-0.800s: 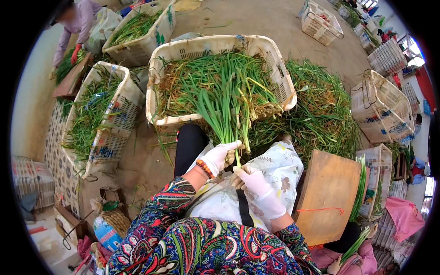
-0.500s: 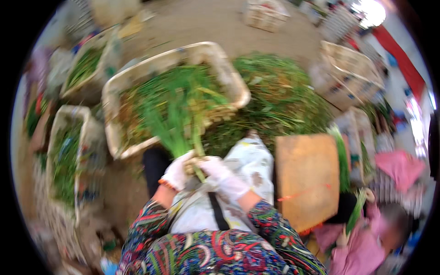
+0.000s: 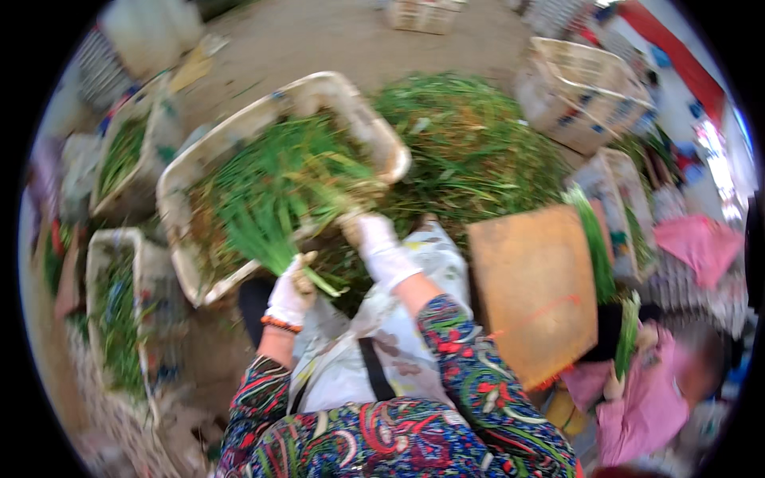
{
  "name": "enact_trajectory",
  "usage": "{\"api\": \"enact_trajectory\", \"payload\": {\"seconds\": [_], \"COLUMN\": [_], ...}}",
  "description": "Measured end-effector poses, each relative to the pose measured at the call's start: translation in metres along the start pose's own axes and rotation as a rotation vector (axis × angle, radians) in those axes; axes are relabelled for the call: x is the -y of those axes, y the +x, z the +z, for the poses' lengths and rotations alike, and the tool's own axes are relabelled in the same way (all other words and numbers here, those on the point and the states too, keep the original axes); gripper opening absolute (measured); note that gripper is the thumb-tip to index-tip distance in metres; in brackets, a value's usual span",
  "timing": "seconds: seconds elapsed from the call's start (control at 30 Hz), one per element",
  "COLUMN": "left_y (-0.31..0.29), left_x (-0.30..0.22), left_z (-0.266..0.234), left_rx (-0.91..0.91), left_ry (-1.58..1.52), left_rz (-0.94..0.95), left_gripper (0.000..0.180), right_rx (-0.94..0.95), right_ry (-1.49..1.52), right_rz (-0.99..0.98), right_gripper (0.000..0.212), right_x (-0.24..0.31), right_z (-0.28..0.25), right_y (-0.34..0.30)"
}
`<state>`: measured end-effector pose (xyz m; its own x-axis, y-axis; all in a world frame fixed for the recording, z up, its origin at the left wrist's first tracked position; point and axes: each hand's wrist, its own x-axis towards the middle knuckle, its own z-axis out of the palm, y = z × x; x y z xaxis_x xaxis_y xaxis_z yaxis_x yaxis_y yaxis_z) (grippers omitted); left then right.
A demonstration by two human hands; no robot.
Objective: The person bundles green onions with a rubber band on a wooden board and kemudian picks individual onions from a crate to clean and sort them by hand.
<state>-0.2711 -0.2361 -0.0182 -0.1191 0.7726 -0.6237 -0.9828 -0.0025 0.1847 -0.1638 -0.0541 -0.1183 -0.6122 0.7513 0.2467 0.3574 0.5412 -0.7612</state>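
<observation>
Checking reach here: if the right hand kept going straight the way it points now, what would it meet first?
The right hand points up and away toward the white crate. It would likely meet the greens piled in the crate first, though blur leaves depth unclear.

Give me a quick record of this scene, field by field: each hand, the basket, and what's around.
left hand: white glove, shut on a bunch of green chives
right hand: white glove, reaching into greens at the basket's near edge; grip unclear
basket: white, holds chives
right side: wooden board
behind: loose chive pile

Dirt floor (image 3: 319, 40) carries crates (image 3: 586, 92) and greens (image 3: 470, 151).
</observation>
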Motion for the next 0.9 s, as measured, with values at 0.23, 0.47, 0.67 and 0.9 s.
{"api": "enact_trajectory", "payload": {"seconds": [0.23,0.47,0.67,0.9], "left_y": [-0.082,-0.105,-0.103,-0.102], "left_x": [-0.007,0.014,0.017,0.019], "left_z": [-0.023,-0.028,-0.023,-0.029], "left_rx": [0.119,0.110,0.120,0.016], "left_ry": [-0.152,-0.109,-0.023,0.167], "left_rz": [-0.184,-0.194,-0.136,-0.076], "left_gripper": [0.032,0.034,0.032,0.031], "right_rx": [0.093,-0.361,0.710,0.553], "right_ry": [1.120,-0.425,0.936,0.976], "right_rz": [0.725,-0.133,1.063,0.996], "right_gripper": [0.018,0.030,0.034,0.020], "right_x": [0.011,0.123,0.185,0.160], "right_z": [-0.093,-0.126,-0.043,-0.001], "right_y": [0.037,-0.018,-0.059,-0.063]}}
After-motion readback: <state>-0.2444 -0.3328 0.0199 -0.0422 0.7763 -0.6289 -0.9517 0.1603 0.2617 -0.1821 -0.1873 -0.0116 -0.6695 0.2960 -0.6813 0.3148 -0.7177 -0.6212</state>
